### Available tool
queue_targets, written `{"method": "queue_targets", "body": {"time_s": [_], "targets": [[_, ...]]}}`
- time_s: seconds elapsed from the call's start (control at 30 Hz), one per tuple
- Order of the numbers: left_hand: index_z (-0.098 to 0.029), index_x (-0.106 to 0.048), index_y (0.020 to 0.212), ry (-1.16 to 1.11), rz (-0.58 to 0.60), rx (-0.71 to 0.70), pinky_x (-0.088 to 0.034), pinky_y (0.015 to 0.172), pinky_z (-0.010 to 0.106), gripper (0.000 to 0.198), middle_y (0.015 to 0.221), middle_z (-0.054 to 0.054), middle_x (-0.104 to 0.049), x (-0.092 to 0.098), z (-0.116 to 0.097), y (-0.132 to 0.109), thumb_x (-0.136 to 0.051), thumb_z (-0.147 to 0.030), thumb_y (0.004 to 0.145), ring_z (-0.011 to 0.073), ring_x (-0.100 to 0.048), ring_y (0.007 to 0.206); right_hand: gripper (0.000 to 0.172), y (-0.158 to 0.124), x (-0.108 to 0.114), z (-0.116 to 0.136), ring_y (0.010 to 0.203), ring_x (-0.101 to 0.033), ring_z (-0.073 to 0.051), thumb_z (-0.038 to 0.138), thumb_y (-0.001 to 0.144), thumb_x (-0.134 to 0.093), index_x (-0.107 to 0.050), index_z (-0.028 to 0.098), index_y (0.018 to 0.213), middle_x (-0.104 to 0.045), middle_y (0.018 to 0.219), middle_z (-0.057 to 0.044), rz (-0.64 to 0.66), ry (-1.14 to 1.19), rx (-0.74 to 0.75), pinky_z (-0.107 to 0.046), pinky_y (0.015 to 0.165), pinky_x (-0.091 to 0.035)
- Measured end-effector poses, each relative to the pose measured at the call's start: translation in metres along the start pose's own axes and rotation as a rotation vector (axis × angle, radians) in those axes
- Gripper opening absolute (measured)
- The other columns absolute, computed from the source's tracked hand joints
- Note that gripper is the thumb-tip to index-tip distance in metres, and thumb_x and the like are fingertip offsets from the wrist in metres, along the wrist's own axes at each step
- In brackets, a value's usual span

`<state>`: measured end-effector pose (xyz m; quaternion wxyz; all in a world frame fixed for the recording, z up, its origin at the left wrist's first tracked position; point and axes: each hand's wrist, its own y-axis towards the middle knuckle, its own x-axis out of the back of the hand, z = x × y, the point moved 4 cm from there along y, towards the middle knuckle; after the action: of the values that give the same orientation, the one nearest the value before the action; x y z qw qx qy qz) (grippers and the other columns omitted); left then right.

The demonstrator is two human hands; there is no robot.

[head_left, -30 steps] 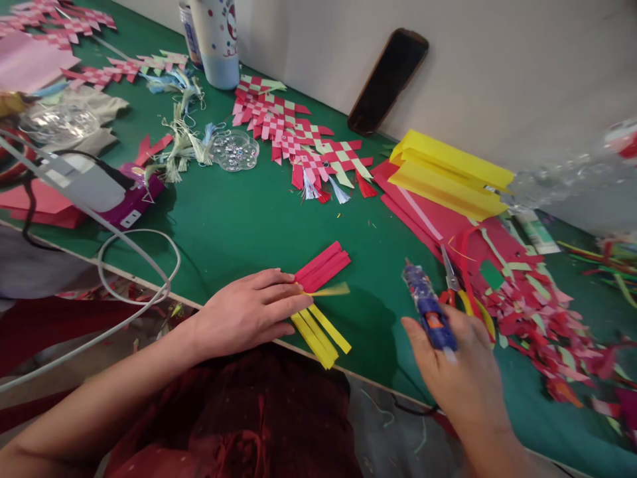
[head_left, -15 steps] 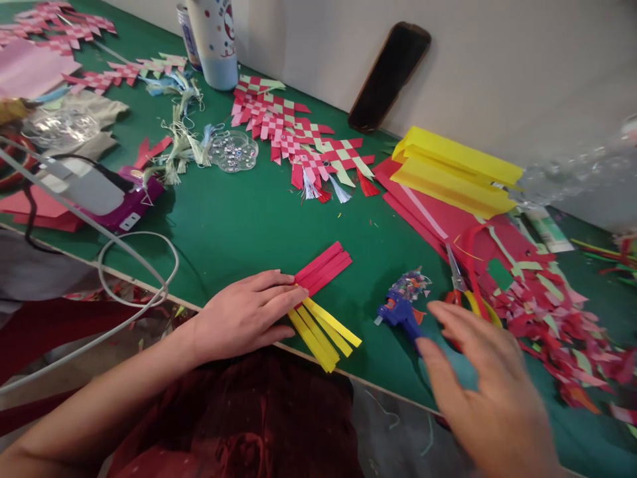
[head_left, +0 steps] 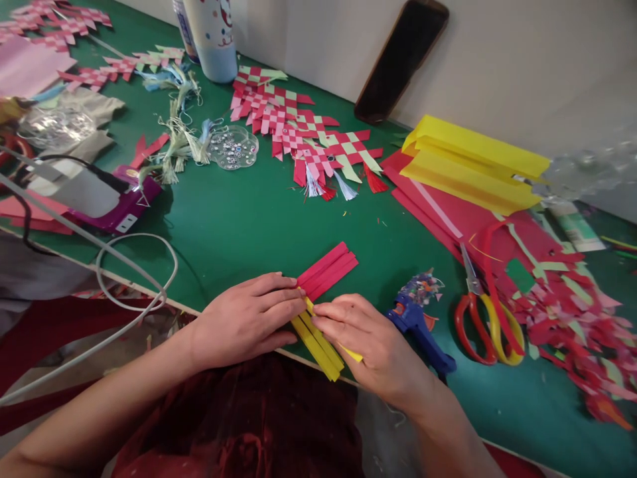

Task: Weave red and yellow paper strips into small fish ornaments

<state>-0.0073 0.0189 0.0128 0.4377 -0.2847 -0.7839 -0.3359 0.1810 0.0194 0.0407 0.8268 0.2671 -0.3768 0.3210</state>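
Observation:
My left hand (head_left: 253, 315) lies flat near the table's front edge, its fingertips pressing on folded paper strips that cross each other. Past its fingertips, the pink paper strips (head_left: 328, 270) point up and right; the yellow paper strips (head_left: 318, 348) slant down and right towards the edge. My right hand (head_left: 371, 338) meets them from the right, its fingers closed on one yellow strip whose end shows under the palm. The crossing of the strips is mostly hidden under my left fingers. Just right of my right hand lies a blue glue gun (head_left: 423, 332).
Scissors (head_left: 485, 325) lie right of the glue gun, near pink paper scraps (head_left: 587, 332). Folded yellow paper (head_left: 472, 166) and a phone (head_left: 401, 63) are along the wall. Woven paper fish (head_left: 308, 129), a bead tray (head_left: 233, 147) and a bottle (head_left: 216, 43) stand behind; a white cable (head_left: 134, 252) loops left.
My right hand has moved left from beside the glue gun and scissors to the yellow strips and closed on one. My left hand has stayed on the strips. The view has shifted slightly.

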Motion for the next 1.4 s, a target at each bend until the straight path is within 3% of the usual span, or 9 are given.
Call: {"method": "queue_targets", "body": {"time_s": [0.27,0.83,1.03,1.4], "targets": [[-0.013,-0.056,0.126,-0.011,-0.011,0.006,-0.046,0.108,0.043,0.039,0.126,0.011,-0.066,0.0009,-0.0001,0.0004,-0.055,-0.036,0.095,0.0243,-0.056,0.124,0.037,-0.0007,-0.0032,-0.0020,0.099,-0.059,-0.021,0.002,0.091,-0.042,-0.064,0.016,0.118,-0.069,0.119,-0.009,0.037,-0.007,0.002,-0.040,0.085,-0.058],[-0.012,-0.059,0.127,0.123,-0.002,-0.021,-0.048,0.106,0.041,0.038,0.124,0.006,-0.067,0.0011,-0.0032,0.0023,-0.052,-0.033,0.096,0.0253,-0.057,0.119,0.033,0.0002,-0.0043,-0.0023,0.100,-0.056,-0.022,0.003,0.091,-0.043,-0.064,0.013,0.114,-0.069,0.117,-0.009,0.063,-0.015,-0.015,-0.039,0.088,-0.057],[-0.012,-0.056,0.129,0.116,0.014,-0.021,-0.046,0.108,0.041,0.041,0.125,0.008,-0.066,-0.0011,-0.0022,0.0013,-0.053,-0.035,0.096,0.0248,-0.056,0.121,0.043,-0.0038,-0.0031,-0.0051,0.102,-0.058,-0.019,-0.005,0.087,-0.039,-0.063,0.013,0.117,-0.070,0.119,-0.008,-0.002,0.020,0.016,-0.035,0.090,-0.057],[-0.011,-0.057,0.129,0.107,0.011,-0.033,-0.045,0.109,0.041,0.041,0.126,0.008,-0.066,0.0004,-0.0022,0.0019,-0.054,-0.036,0.096,0.0242,-0.056,0.122,0.031,-0.0001,0.0019,-0.0033,0.102,-0.063,-0.019,0.007,0.095,-0.042,-0.065,0.014,0.115,-0.072,0.113,-0.009,-0.051,0.022,0.033,-0.036,0.088,-0.059]]}}
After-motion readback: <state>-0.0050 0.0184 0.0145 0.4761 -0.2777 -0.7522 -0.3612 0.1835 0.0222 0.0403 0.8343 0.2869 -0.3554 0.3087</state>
